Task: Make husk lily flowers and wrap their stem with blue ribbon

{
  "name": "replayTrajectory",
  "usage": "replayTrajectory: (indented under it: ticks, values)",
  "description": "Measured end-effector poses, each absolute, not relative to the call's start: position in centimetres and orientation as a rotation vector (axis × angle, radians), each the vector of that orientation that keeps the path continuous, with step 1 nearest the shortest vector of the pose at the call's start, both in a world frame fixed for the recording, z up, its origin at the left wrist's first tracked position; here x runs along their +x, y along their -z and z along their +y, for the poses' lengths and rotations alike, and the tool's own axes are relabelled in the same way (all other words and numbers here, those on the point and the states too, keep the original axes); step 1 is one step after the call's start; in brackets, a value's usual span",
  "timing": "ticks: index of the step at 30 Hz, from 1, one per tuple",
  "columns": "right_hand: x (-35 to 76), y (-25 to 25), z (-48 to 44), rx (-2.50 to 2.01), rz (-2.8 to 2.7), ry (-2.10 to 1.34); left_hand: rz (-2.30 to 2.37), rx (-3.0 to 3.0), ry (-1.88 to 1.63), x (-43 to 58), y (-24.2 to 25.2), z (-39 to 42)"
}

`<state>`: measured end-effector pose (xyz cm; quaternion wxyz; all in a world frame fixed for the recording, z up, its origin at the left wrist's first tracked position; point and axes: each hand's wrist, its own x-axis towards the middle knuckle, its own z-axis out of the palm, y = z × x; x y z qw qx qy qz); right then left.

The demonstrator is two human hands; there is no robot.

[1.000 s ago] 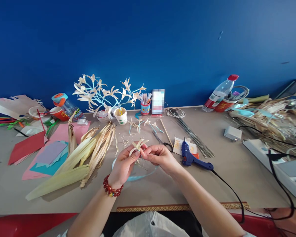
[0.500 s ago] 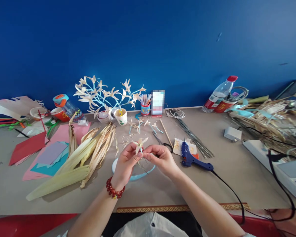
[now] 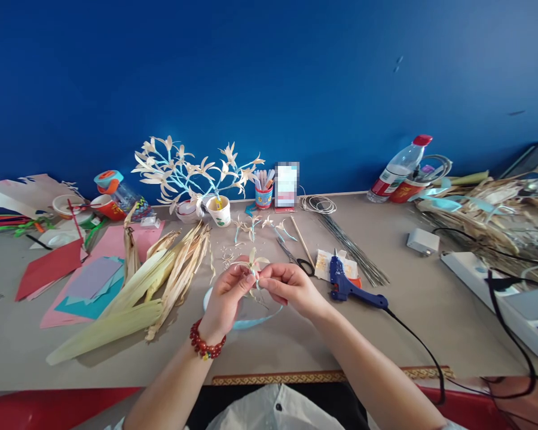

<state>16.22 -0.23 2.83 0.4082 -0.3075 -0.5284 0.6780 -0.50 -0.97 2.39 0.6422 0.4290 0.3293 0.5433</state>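
Observation:
A pale corn-husk flower (image 3: 253,259) is pinched by its base in my left hand (image 3: 230,288), whose wrist wears red beads. My right hand (image 3: 291,288) is closed at the stem just below the petals, fingertips on light blue tape (image 3: 256,283). Both hands' fingertips almost touch. Under them, more of the blue ribbon (image 3: 251,324) curves across the table, leading from a roll partly hidden by my left hand. Behind the hands lie small finished husk flowers (image 3: 251,227) on blue stems and black-handled scissors (image 3: 303,264).
A blue glue gun (image 3: 354,291) with its cord lies to the right, near a bundle of wires (image 3: 356,254). Corn husks (image 3: 130,298) and coloured paper (image 3: 96,278) cover the left. At the back stand a paper cup (image 3: 219,213) of husk flowers and a tilted bottle (image 3: 392,176).
The flower has turned in my left fingers, its petals now spread more upright. My right fingers have shifted slightly at the stem, and the blue ribbon loop has moved a little.

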Motion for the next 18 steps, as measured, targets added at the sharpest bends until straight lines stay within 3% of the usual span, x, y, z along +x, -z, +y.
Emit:
replayTrajectory:
  ticks: [11,18]
  values:
    - [15.35,-2.71,-0.57,-0.712,-1.273,-1.700,0.592,0.937,-1.175,-0.26,-2.89,-0.97]
    - [15.33,-2.94,-0.93,-0.912,-1.551,-1.205,0.724,0.956,-1.293,0.00,-2.20,-1.20]
